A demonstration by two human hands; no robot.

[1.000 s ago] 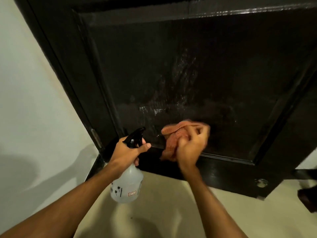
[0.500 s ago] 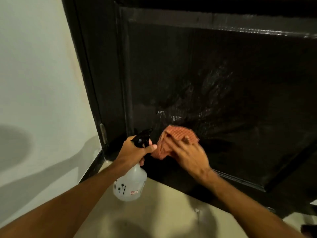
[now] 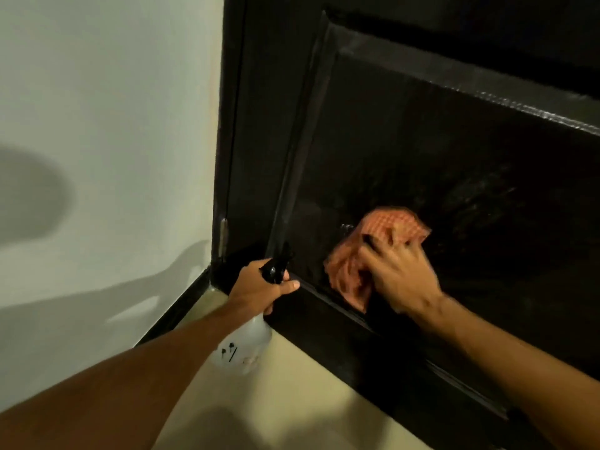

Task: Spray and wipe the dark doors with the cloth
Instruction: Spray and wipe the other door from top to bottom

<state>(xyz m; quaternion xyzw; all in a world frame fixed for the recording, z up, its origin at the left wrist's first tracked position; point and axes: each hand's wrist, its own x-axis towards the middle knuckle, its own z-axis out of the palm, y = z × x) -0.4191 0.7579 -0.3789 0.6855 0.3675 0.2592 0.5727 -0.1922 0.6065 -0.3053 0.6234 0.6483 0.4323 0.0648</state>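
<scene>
Two hands busy: right hand point(image 3: 401, 280) presses orange checked cloth point(image 3: 373, 251) flat-fingered against glossy black panelled door point(image 3: 422, 151); left hand point(image 3: 259, 289) grips translucent spray bottle point(image 3: 246, 344) by its black trigger head.

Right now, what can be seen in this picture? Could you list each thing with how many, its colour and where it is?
door: one, black and glossy, fills the right and upper part of the view; its sunken panel shows streaks.
cloth: one, orange-red checked, pressed against the lower part of the door panel.
spray bottle: one, pale see-through body with a black spray head, held low beside the bottom left corner of the door.
hinge: one, dull metal, on the door's left edge near the floor.
wall: one, off-white, on the left, with shadows on it.
floor: cream, below the door.
left hand: grips the neck of the spray bottle.
right hand: presses the cloth on the door.
</scene>
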